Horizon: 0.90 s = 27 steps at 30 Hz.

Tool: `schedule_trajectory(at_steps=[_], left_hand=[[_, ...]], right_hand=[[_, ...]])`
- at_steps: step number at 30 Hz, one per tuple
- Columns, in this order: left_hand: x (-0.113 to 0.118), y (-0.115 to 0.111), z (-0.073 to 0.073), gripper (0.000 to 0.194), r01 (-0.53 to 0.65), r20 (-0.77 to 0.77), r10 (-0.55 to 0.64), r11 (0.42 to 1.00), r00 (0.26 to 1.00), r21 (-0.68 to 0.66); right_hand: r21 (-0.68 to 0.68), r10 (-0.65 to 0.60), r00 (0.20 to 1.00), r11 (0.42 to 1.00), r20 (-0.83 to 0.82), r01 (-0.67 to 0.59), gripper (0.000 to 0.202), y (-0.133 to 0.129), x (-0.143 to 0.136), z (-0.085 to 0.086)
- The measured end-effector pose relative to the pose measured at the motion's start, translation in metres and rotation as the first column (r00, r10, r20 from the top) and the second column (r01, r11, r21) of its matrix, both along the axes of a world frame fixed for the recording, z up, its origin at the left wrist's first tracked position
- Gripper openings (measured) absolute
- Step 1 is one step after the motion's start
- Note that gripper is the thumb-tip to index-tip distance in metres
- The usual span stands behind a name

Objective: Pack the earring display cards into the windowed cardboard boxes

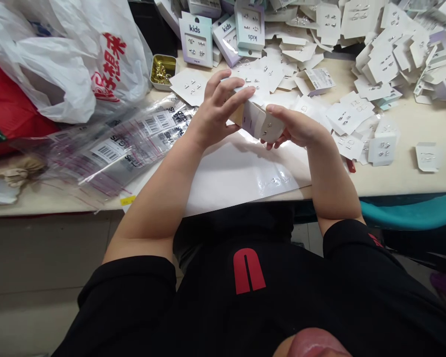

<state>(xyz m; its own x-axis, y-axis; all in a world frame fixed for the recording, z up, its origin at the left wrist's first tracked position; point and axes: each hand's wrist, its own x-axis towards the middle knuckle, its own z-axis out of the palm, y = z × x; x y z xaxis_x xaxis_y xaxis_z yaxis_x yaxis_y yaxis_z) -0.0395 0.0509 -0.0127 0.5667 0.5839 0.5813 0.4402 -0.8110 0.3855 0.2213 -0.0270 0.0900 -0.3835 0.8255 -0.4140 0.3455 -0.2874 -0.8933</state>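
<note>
My left hand [217,106] grips the left side of a small light-coloured box [250,119], its fingers over the top edge. On the right, my right hand [292,126] holds a white earring card [270,126] against the box, thumb on top and fingers beneath. Both are held above a white sheet [234,173] on the table. Small metal studs show on the card. Behind my hands lie more white earring cards [269,69], and boxes marked "kids" [196,42] stand at the back. Part of the box is hidden by my left fingers.
Clear plastic bags with barcode labels [130,144] lie at the left, beside a white carrier bag [107,54] and a red bag [13,104]. A small tin [163,72] holds gold-coloured pieces. Piled cards [384,64] cover the back right; a single card [428,156] lies near the right edge.
</note>
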Motion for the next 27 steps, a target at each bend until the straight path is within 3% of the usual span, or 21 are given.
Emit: schedule_trajectory(at_steps=[5,11,17,20,23,25,27], left_hand=[[0.0,-0.004,0.008,0.071,-0.003,-0.029,0.0,0.997,1.0,-0.073],[0.005,-0.011,0.013,0.092,0.015,-0.115,-0.02,0.999,0.993,-0.041],[0.007,-0.014,0.019,0.1,0.074,0.003,-0.074,0.995,0.997,-0.073],[0.004,-0.013,0.018,0.104,0.061,-0.008,-0.062,0.996,0.998,-0.065],[-0.003,-0.013,0.017,0.116,-0.011,0.023,0.015,0.989,1.0,-0.146],[-0.008,-0.012,0.016,0.115,-0.071,0.078,0.089,0.976,0.993,-0.207],[-0.012,-0.012,0.015,0.106,-0.099,0.123,0.131,0.967,0.984,-0.236]], right_hand=[[-0.013,-0.029,1.0,0.999,0.012,0.03,0.05,0.004,0.008,-0.004],[0.012,0.016,1.0,1.0,0.026,-0.016,0.049,0.004,0.008,-0.003],[0.039,-0.095,0.99,0.994,-0.106,0.099,0.099,0.002,-0.009,-0.015],[0.048,-0.111,0.982,0.992,-0.151,0.119,0.107,0.003,-0.011,-0.016],[0.08,-0.085,0.976,0.992,-0.2,0.103,0.099,0.007,-0.006,-0.017],[0.189,-0.142,0.971,0.965,-0.195,0.179,0.073,0.012,-0.002,-0.02],[0.342,-0.23,0.96,0.899,-0.161,0.273,0.051,0.016,0.0,-0.024]])
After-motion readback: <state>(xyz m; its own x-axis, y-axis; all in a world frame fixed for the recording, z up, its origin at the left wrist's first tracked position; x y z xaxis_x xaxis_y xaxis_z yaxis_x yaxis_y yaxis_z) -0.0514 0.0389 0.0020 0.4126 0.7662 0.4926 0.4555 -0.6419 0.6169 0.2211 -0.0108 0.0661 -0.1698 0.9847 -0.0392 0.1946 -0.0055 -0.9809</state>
